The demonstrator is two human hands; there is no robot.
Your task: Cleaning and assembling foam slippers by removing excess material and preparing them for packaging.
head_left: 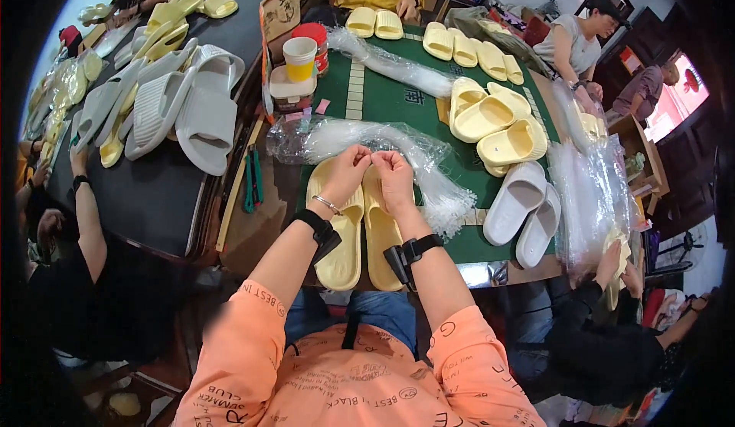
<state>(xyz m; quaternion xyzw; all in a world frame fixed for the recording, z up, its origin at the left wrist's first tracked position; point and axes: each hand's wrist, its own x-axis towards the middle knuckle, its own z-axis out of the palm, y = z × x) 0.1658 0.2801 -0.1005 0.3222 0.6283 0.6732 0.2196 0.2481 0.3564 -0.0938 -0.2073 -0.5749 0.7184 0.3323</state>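
A pair of pale yellow slippers lies side by side at the table's near edge, the left slipper (pixel 338 255) and the right slipper (pixel 380 252) with toes pointing away from me. Above their straps, my left hand (pixel 348 177) and my right hand (pixel 393 182) meet, thumbs and fingertips pinched together. Whatever is between the fingertips is too small to make out. Just beyond my hands, a bundle of thin clear plastic strands (pixel 383 137) fans out to the right, its loose ends (pixel 450 206) beside my right wrist. My hands cover part of the slippers' toe ends.
Yellow slippers (pixel 490 117) and grey slippers (pixel 514 201) stand to the right, near clear plastic bags (pixel 593 197). Left are a yellow-and-white cup (pixel 300 59), a green-handled tool (pixel 253 180) and a dark table with grey slippers (pixel 210 113). Several people work around the tables.
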